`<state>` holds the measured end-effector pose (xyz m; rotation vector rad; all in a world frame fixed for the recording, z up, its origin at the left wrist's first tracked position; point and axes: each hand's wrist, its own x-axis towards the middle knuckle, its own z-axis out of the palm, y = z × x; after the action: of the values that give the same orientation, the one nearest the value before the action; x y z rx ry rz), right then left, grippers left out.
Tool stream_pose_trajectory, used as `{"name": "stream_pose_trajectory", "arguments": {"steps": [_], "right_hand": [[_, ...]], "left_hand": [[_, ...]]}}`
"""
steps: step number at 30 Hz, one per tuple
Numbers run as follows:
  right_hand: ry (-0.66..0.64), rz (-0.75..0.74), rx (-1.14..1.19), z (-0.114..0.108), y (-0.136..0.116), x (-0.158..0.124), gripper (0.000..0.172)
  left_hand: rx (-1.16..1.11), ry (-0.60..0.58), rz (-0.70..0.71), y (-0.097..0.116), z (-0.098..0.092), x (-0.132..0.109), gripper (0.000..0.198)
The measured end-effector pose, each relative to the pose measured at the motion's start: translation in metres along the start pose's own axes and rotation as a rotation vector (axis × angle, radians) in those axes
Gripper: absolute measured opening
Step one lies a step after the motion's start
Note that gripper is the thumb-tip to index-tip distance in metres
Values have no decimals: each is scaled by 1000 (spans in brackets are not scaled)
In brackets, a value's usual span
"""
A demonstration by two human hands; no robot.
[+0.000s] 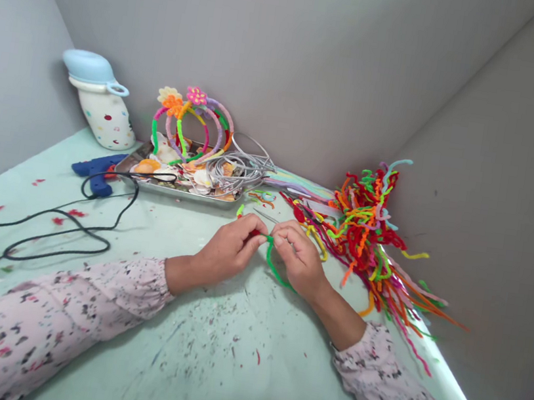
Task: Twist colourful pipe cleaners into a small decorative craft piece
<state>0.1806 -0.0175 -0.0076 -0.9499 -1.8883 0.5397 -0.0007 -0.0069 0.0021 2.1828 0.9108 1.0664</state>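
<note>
My left hand and my right hand meet over the pale green table, fingertips pinched together. Both grip a green pipe cleaner that curls down between them toward my right wrist. A bit of red shows at my left fingertips; I cannot tell whether it is a second pipe cleaner. Both sleeves are pale pink with dark flecks.
A tangled heap of colourful pipe cleaners lies right of my hands. Behind stands a metal tray with shells, grey wire and decorated headbands. A blue glue gun with black cord lies left, near a white spotted container.
</note>
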Motion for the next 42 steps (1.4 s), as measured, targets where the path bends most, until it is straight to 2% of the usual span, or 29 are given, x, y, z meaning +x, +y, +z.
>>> {"name": "stream_pose_trajectory", "arguments": {"steps": [9, 15, 21, 27, 42], "right_hand": [[26, -71, -68, -3, -2, -1, 7], [96, -133, -229, 1, 2, -1, 16], [134, -171, -280, 0, 4, 0, 15], [153, -204, -289, -1, 6, 0, 11], [172, -173, -264, 0, 4, 0, 3]], "left_hand": [[-126, 16, -78, -1, -2, 0, 13], [-198, 17, -110, -2, -1, 1, 13], [-214, 24, -122, -2, 0, 0, 12], [-198, 24, -104, -1, -1, 1, 13], [-105, 28, -80, -1, 0, 1, 13]]}}
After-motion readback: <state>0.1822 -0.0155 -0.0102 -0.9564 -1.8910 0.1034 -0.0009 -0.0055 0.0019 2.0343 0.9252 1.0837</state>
